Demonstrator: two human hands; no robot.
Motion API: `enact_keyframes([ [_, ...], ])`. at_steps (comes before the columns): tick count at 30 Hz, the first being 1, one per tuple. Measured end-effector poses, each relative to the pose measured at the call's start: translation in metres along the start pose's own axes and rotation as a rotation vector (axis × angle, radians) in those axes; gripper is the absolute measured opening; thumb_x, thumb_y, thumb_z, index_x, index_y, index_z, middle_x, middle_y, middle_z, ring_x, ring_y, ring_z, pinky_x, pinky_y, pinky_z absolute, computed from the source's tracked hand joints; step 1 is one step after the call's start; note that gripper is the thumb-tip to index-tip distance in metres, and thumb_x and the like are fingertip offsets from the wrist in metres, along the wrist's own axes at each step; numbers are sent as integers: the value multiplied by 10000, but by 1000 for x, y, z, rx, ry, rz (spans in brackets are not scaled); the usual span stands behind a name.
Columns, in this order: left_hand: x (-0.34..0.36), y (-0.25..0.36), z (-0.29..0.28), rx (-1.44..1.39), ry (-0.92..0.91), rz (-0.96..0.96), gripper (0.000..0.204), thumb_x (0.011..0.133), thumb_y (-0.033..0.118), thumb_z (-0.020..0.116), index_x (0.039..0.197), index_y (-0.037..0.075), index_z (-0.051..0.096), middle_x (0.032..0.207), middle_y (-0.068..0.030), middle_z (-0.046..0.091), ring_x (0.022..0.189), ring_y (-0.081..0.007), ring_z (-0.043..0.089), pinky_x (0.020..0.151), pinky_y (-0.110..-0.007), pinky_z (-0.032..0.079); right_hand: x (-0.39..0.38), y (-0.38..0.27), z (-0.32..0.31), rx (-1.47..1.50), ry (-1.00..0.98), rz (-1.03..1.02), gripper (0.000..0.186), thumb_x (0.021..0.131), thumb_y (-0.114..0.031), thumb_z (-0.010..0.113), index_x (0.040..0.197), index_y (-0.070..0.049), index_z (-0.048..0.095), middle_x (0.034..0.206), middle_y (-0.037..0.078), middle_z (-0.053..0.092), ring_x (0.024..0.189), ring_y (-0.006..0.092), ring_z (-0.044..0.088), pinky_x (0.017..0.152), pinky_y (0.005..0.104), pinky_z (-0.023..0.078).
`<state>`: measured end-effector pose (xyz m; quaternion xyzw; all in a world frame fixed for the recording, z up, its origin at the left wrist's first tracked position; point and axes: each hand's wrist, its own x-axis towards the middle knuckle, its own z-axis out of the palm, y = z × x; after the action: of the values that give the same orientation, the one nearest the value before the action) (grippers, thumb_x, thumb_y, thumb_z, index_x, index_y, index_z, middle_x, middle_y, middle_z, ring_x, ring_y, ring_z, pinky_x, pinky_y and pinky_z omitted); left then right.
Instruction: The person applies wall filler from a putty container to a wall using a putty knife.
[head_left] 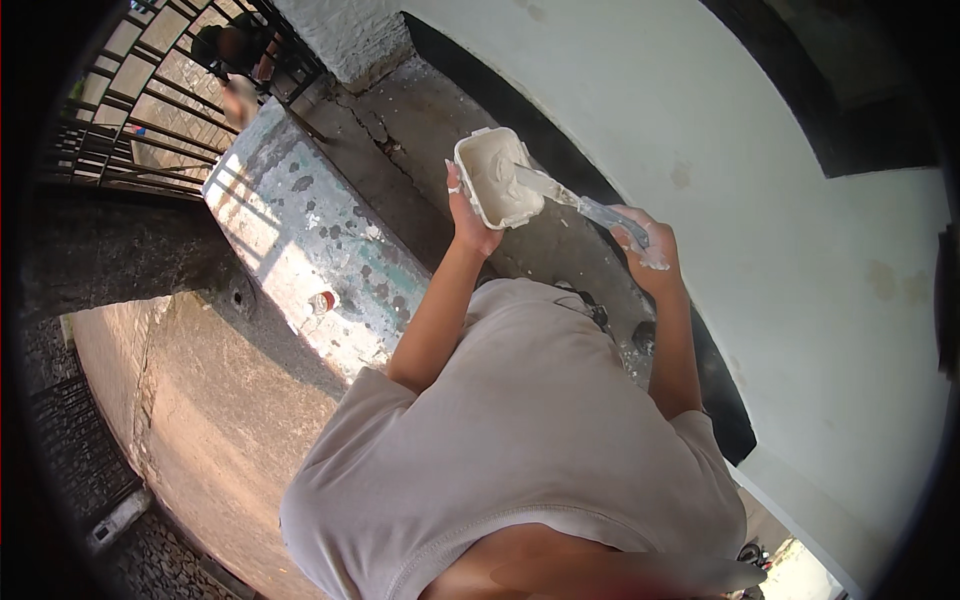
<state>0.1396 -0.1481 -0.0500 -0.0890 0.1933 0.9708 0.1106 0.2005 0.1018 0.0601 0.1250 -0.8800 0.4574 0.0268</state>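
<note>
In front of my chest, my left hand (474, 226) is closed around the side of a white plastic tub (479, 157), tilted so that its inside shows. Pale, thick paste (497, 178) coats the bottom and walls of the tub. My right hand (654, 255) grips the handle of a putty knife (596, 210), whose blade reaches over the tub's right rim into the paste. White smears of paste cover the knife and the fingers of my right hand.
A white wall (790, 270) with a black lower band (520, 112) runs along my right. To my left stands a low ledge (345, 225) with flaking paint, carrying a small red-and-white container (322, 302). Cracked concrete floor (430, 110) lies ahead. Beyond a black metal gate (150, 100) is another person (238, 48).
</note>
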Motion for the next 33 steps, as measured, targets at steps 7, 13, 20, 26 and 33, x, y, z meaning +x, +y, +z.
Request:
enact_keyframes([
  [7, -16, 6, 16, 174, 27, 43, 783, 971, 699, 317, 1483, 113, 394, 1429, -112, 510, 1287, -283, 527, 1080, -459, 442, 9, -11, 2, -18, -8, -31, 272, 870, -94, 748, 1128, -46, 680, 849, 123, 729, 691, 147, 665, 666, 267, 509],
  [13, -19, 5, 12, 318, 102, 53, 776, 961, 695, 356, 1482, 121, 401, 1417, -102, 519, 1278, -289, 529, 1076, -457, 439, 33, -12, -6, -97, 74, -161, 231, 848, -70, 756, 1071, -47, 702, 777, 142, 718, 616, 201, 683, 603, 285, 516],
  [20, -13, -7, -5, 316, 128, 104, 792, 955, 692, 369, 1482, 102, 393, 1412, -115, 520, 1272, -300, 532, 1081, -463, 433, 31, 4, -7, -273, -177, -47, 239, 908, -208, 720, 1026, 0, 702, 731, 156, 681, 595, 199, 615, 620, 316, 497],
  [26, -4, -29, -29, 359, 100, 211, 727, 974, 596, 484, 1422, 26, 437, 1334, -121, 544, 1229, -253, 538, 1049, -412, 428, 21, 3, -14, -62, -96, 89, 256, 920, -250, 708, 907, 6, 705, 625, 149, 601, 552, 183, 501, 582, 321, 459],
  [33, 5, -59, -2, 673, 101, 442, 855, 899, 676, 535, 1423, 7, 443, 1375, -121, 514, 1264, -239, 477, 1094, -386, 333, 0, 14, -17, -148, 48, 194, 377, 942, -296, 681, 810, 57, 682, 580, 133, 553, 545, 171, 469, 554, 340, 425],
])
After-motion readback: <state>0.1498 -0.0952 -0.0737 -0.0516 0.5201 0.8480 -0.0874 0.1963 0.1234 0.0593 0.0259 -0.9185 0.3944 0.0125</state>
